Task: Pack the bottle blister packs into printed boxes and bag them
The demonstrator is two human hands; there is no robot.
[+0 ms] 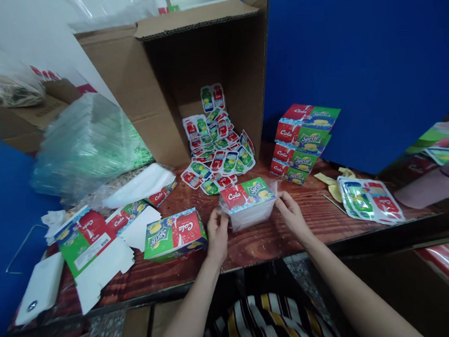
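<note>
A red and green Cola-Sprite printed box (248,193) with clear plastic film around it rests on the wooden table in front of me. My left hand (217,236) grips its left end, fingers closed on the film and the corner. At the other end, my right hand (292,216) pinches the plastic film (274,188) at the box's right edge. Just left of my left hand lies another printed box (174,235). Behind the wrapped box, many red and green sachets (218,158) spill out of a large cardboard carton (131,92).
Stacked printed boxes (299,143) stand at the right, near larger sachets (370,200) and a pink bottle (433,181). Flat printed cartons (91,243), a white power bank-like device (40,289) and stacked plastic bags (84,144) occupy the left. A blue partition (364,62) rises behind.
</note>
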